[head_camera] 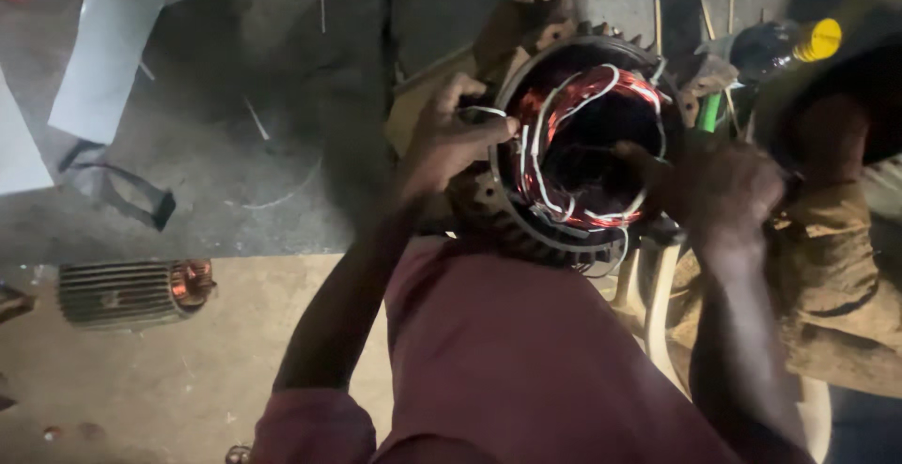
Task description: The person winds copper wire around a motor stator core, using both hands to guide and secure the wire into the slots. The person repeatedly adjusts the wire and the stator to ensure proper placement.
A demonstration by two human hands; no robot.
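Note:
A round motor stator (526,229) with red copper windings (543,107) and white lacing cord (564,107) rests against my lap, its opening facing up. My left hand (449,140) grips the stator's left rim, with the fingertips pinching the white cord. My right hand (719,182) is at the right rim, fingers closed against the windings; it is blurred, and what it holds is hard to make out.
A smaller ribbed stator (132,290) with copper windings lies on the floor at lower left. White paper sheets (108,41) lie at upper left. A dark bottle with a yellow cap (816,39) and a green-handled tool (709,112) sit at upper right. A worn brown cloth (827,276) is at right.

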